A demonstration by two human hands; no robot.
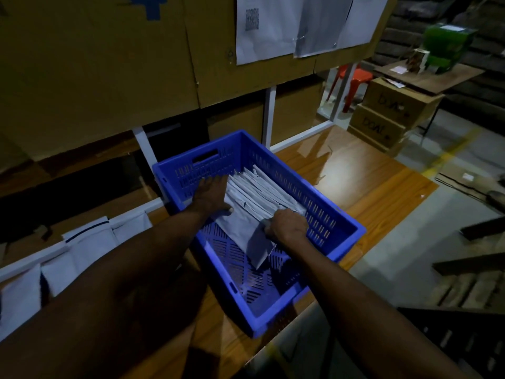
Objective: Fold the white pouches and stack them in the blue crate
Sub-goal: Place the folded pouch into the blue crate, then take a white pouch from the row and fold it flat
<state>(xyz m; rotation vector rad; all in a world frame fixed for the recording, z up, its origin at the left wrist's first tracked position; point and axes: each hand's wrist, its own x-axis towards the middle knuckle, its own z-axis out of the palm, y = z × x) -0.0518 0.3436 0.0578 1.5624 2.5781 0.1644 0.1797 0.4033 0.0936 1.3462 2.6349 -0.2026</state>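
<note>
Dim storeroom, wooden table [363, 187] | left hand [211, 194] flat, bracing pouch row [262, 191] in blue crate [338, 231] | right hand [288, 225] pinching folded pouch [246, 231] | risk: row topples near (fold may spring open)

Wooden table [366, 184]; blue crate [338, 228], flat pouches [82, 250].

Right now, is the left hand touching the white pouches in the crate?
Touching. The head view shows the left hand lying flat against the pouches.

Left hand [211, 196] flat, fingers straight (palm down); right hand [289, 225] curled in a grip, both forearms outstretched
</note>
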